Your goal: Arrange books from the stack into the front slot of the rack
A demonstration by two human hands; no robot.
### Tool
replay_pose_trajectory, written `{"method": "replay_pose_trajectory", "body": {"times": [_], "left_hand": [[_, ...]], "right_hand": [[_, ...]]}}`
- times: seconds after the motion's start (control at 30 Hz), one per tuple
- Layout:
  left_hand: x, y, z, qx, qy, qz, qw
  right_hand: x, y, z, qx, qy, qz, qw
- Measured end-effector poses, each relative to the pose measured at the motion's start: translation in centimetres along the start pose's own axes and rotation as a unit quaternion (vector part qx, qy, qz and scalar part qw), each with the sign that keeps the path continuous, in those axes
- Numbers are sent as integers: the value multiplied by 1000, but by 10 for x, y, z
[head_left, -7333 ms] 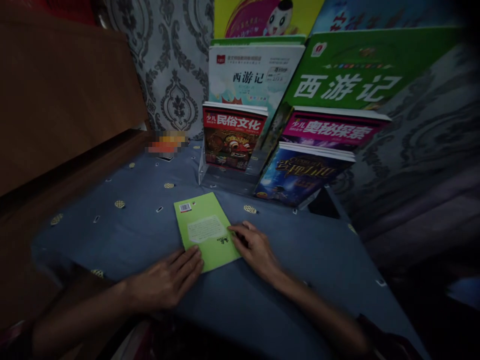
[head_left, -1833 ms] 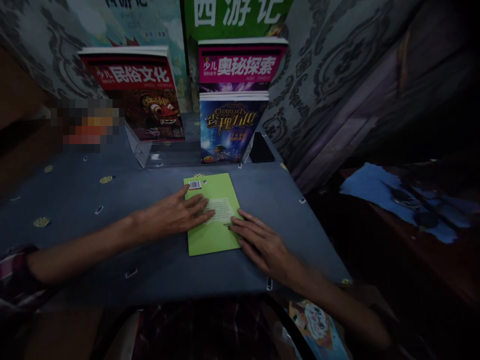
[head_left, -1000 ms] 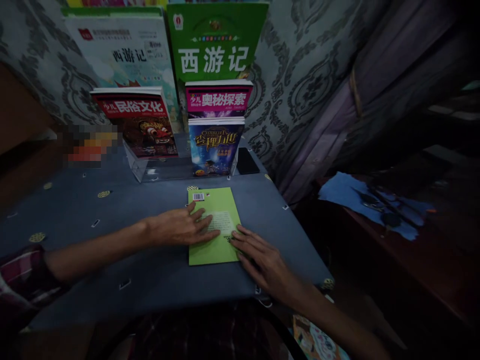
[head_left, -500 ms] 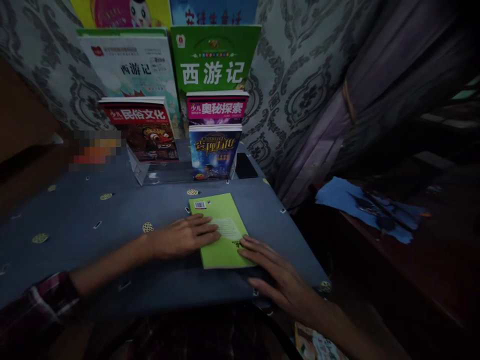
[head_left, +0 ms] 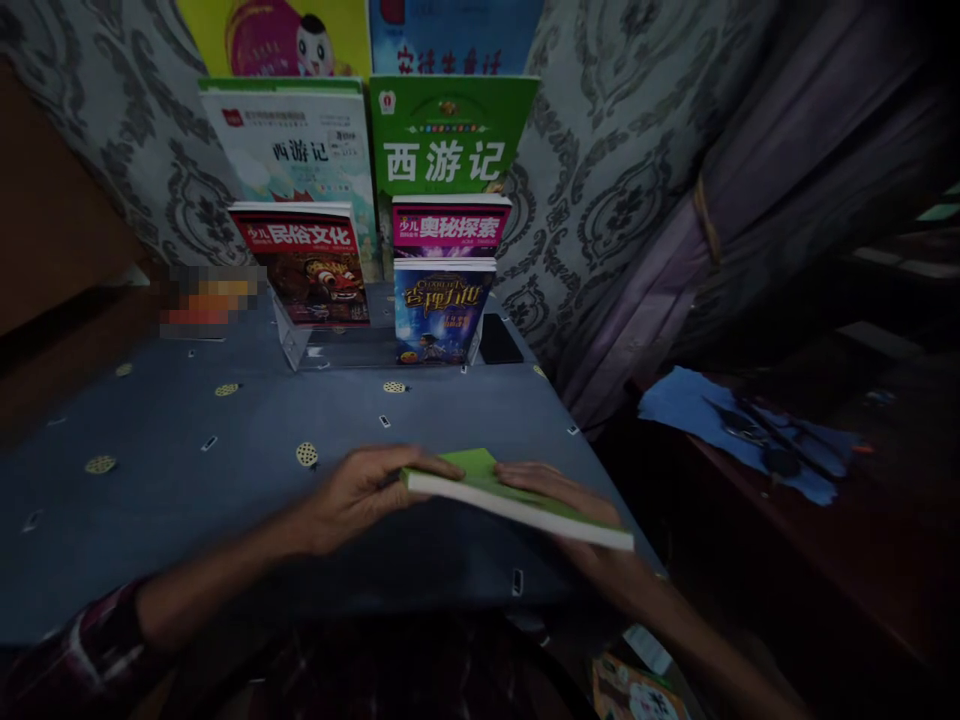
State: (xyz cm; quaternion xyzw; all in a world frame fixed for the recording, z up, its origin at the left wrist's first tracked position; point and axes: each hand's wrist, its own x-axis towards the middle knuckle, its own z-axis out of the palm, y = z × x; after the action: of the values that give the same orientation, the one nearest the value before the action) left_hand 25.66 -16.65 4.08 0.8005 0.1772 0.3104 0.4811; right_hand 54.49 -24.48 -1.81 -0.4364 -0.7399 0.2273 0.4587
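Note:
A light green book is lifted off the table and tilted, with its white page edges facing me. My left hand pinches its left corner, fingers on top and thumb below. My right hand grips the other side, fingers lying over the cover and the rest of the hand partly hidden under the book. Beyond the hands, a clear stand bears several books, among them a blue book and a red-topped book in the front row.
A dark phone lies right of the stand on the patterned tablecloth. Farther right, a blue cloth with dark tools rests on a reddish surface. A patterned curtain hangs behind. Another book lies low, below the table's front edge.
The green book has risen from flat on the table and tilted, page edges now toward me. My hands have gone from resting on it to gripping its sides. The view has shifted slightly.

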Motion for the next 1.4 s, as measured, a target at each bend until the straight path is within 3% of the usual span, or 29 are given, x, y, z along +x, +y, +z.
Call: {"method": "replay_pose_trajectory", "body": {"times": [0.13, 0.2, 0.33, 0.5, 0.6, 0.7, 0.8, 0.87, 1.0, 1.1, 1.23, 1.4], "left_hand": [[10, -6, -12, -83, 154, -73, 982], [19, -15, -22, -137, 202, -94, 965], [32, -38, -40, -221, 266, -128, 930], [27, -76, -56, -223, 289, -215, 906], [20, -97, -66, -170, 288, -252, 908], [15, -110, -76, -64, 249, -259, 931], [13, -114, -83, 115, 179, -247, 945], [13, -112, -85, 253, 148, -216, 931], [10, -108, -78, 407, 108, -160, 893], [6, -110, -71, 439, 84, -134, 885], [-1, -116, -65, 466, 81, -131, 871], [-2, -114, -63, 487, 78, -130, 860]], "right_hand": [[34, -12, 8, -4, 11, 60, 998], [55, -18, 14, 48, 2, 88, 995], [91, -14, 35, 221, -32, 175, 959], [110, 16, 63, 273, -37, 254, 927], [111, 30, 70, 263, -33, 286, 921], [111, 38, 70, 248, -40, 308, 918], [111, 46, 71, 230, -48, 323, 917], [111, 50, 72, 217, -53, 325, 919], [110, 58, 68, 163, -63, 313, 933], [112, 59, 59, 8, -57, 269, 962], [121, 47, 60, -200, -50, 134, 969], [145, 32, 108, -155, -186, -44, 969]]}}
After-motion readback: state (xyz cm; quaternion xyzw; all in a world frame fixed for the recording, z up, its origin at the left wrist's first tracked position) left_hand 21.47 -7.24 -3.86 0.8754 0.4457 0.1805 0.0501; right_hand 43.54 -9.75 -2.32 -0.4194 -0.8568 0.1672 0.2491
